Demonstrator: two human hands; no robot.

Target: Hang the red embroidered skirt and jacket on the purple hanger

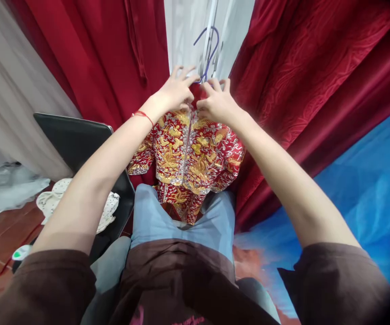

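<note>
A red jacket (200, 153) with gold and silver embroidery hangs upright on a purple hanger (217, 43), whose hook rises above the collar. My left hand (180, 90) pinches the left side of the collar, with its other fingers spread. On the right side of the collar, my right hand (218, 99) is closed on the cloth near the front opening. Both hands are close together, just below the hook. A matching embroidered piece (178, 195) shows under the jacket's hem, in front of my knees.
Red curtains (293, 90) hang on both sides, with a white panel between them. At the left stands a black chair (76, 137) with a white spotted cloth (109, 212) on its seat. Clear plastic (8, 189) lies at the far left, and blue fabric (367, 180) spreads at the right.
</note>
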